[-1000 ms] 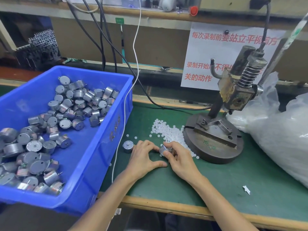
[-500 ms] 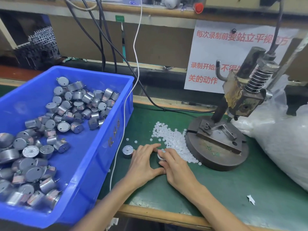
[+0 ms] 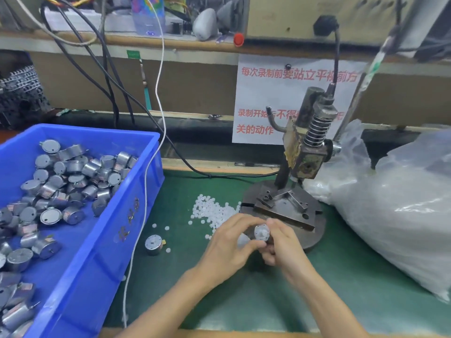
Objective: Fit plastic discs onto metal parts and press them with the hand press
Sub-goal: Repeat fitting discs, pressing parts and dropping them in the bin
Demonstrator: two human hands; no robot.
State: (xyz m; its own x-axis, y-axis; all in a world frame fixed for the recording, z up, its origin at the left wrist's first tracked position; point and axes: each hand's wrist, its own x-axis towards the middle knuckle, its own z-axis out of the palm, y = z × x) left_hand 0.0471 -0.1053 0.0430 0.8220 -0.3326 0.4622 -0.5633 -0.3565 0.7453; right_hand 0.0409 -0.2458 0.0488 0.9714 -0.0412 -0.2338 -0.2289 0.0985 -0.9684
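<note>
Now both hands are up from the surface (image 3: 280,301), while one second ago they lay low on it, close to the pile of discs (image 3: 214,213). The part (image 3: 262,232) has come up with them and hangs in the air between the hands, just in front of the base (image 3: 314,240) of the press (image 3: 307,152). Its flat face is turned toward the camera.

The right hand (image 3: 283,247) is curled round the right side and the bottom of the part. The left hand (image 3: 227,242) pinches the left edge with thumb and bent fingers. So both hands grasp the same part, and neither one is free.

A small white disc (image 3: 263,231) seems to sit in the middle of the face, but motion blur makes this not certain. If it is there, I judge that the fitting step is almost done and that the move to the press is starting. The fixture on the base holds nothing yet, so the pressing is not done.

A second part (image 3: 153,243) stands alone on the surface, between the bin (image 3: 117,228) and the hands, and a few loose discs lie near it. The bin holds many more parts, so most of the work is, I think, in front of the person.
</note>
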